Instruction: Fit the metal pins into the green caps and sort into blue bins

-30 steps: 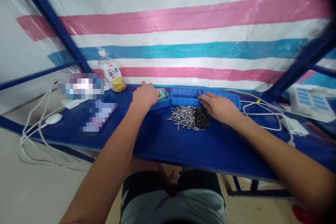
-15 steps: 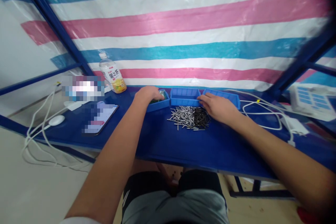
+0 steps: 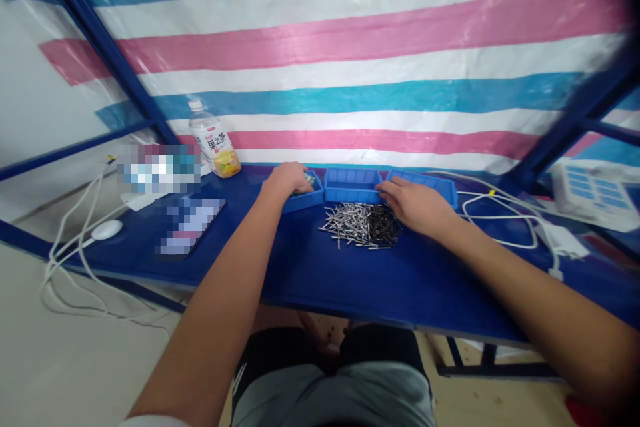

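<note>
My left hand (image 3: 289, 179) reaches into the left blue bin (image 3: 305, 201), which holds small greenish items; its fingertips are hidden in there. My right hand (image 3: 413, 203) rests at the gap between the middle blue bin (image 3: 353, 195) and the right blue bin (image 3: 430, 185), its bent fingertips on the middle bin's right front corner. No contents show in the middle bin. In front of the bins lies a pile of silver screw-like pieces (image 3: 347, 223), with dark ones (image 3: 384, 225) heaped against its right side.
A drink bottle (image 3: 216, 143) stands at the back left of the blue table (image 3: 350, 287), behind a phone (image 3: 197, 227). White cables (image 3: 505, 217) and a white adapter (image 3: 565, 240) lie at the right. A white round device (image 3: 107, 230) sits at the far left.
My left hand has shifted slightly to the right within the left bin, covering more of its contents. My right hand has stayed in place.
</note>
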The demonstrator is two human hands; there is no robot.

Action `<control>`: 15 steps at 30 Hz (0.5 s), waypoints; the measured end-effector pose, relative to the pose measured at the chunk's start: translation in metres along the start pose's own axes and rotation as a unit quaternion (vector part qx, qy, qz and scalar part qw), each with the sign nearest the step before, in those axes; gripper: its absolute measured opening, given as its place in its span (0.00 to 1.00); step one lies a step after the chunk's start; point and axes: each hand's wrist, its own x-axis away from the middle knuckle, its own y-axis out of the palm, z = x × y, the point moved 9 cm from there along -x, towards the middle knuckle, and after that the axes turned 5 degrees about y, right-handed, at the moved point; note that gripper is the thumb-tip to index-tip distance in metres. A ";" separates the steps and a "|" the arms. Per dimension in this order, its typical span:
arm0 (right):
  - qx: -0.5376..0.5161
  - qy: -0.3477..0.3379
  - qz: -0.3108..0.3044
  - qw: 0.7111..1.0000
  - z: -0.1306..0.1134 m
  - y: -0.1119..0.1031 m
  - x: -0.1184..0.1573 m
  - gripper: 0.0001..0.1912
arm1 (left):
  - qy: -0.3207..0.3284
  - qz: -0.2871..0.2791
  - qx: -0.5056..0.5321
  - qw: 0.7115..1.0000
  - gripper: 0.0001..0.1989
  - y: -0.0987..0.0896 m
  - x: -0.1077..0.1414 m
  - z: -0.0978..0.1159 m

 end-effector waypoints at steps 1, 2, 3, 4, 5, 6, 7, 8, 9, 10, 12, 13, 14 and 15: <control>0.000 0.000 0.001 1.000 0.000 0.000 0.000 0.24 | 0.005 0.008 0.002 1.000 0.46 0.000 0.002 0.000; 0.000 0.000 0.002 1.000 0.000 0.000 0.000 0.24 | 0.012 0.016 0.004 1.000 0.45 -0.001 0.003 0.000; 0.001 0.000 0.003 1.000 0.000 0.000 0.000 0.24 | 0.020 0.024 0.008 0.999 0.44 -0.001 0.005 -0.001; 0.001 0.000 0.004 1.000 0.000 0.000 0.000 0.24 | 0.027 0.031 0.012 0.999 0.44 -0.002 0.006 -0.002; 0.000 0.000 0.004 1.000 0.000 0.000 0.000 0.24 | 0.039 0.040 0.017 0.998 0.44 -0.002 0.008 -0.002; -0.001 0.000 0.004 1.000 0.000 0.000 0.000 0.24 | 0.051 0.050 0.023 0.997 0.44 -0.004 0.009 -0.003; -0.002 -0.001 0.004 1.000 0.000 0.000 0.000 0.24 | 0.064 0.061 0.029 0.996 0.44 -0.005 0.011 -0.003; -0.002 -0.001 0.005 1.000 0.000 0.000 0.000 0.24 | 0.074 0.073 0.034 0.994 0.44 -0.007 0.013 -0.004; -0.002 -0.002 0.006 1.000 0.000 0.000 0.000 0.24 | 0.081 0.084 0.038 0.992 0.43 -0.009 0.015 -0.005; -0.001 -0.002 0.008 1.000 0.000 0.000 0.000 0.24 | 0.086 0.096 0.043 0.991 0.42 -0.012 0.017 -0.006; 0.000 -0.004 0.009 1.000 0.000 -0.001 0.000 0.24 | 0.086 0.125 0.055 0.987 0.40 -0.019 0.022 -0.008; 0.000 -0.004 0.009 1.000 0.000 -0.001 0.000 0.24 | 0.083 0.145 0.063 0.984 0.39 -0.025 0.024 -0.010; 0.000 -0.005 0.008 1.000 0.000 -0.001 0.000 0.24 | 0.081 0.168 0.071 0.980 0.38 -0.032 0.027 -0.011; -0.001 -0.004 0.007 1.000 0.000 -0.001 0.000 0.24 | 0.079 0.194 0.076 0.975 0.37 -0.040 0.030 -0.012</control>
